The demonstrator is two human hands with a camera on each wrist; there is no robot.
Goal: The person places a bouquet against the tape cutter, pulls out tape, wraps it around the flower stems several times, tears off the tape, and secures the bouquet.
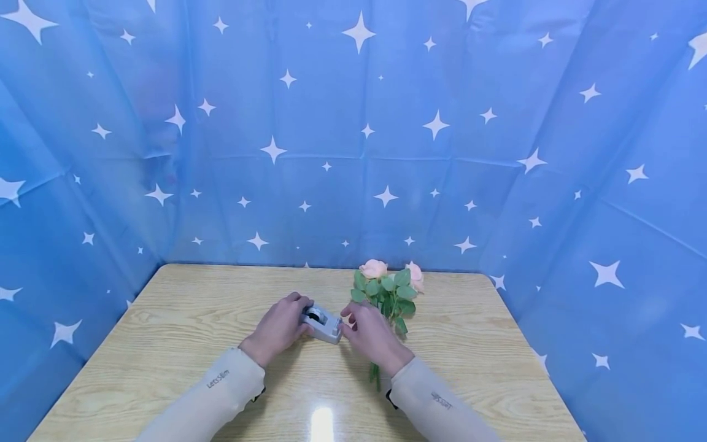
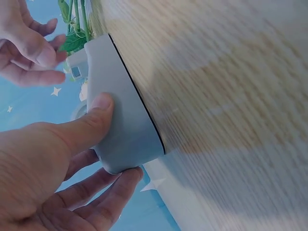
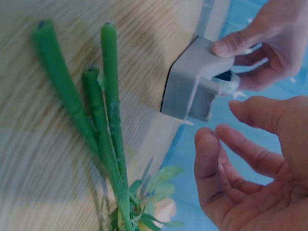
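A grey tape dispenser [image 1: 327, 328] with a roll of tape stands on the wooden table. My left hand [image 1: 280, 326] grips its rear end, thumb [image 2: 98, 113] on the near side and fingers around the back. Just off the dispenser's front end is my right hand [image 1: 375, 334], with its thumb [image 3: 257, 113] apart from its bent fingers and nothing seen between them. Beside and partly behind the right hand lies a bunch of pink roses [image 1: 373, 269] with green leaves. Its several green stems [image 3: 111, 106] point toward the table's front.
A light wood-grain table [image 1: 193, 307] carries these things. Blue cloth [image 1: 326, 123] printed with white stars hangs behind the table and along both sides. A bright light reflection [image 1: 321, 423] shows near the front of the tabletop.
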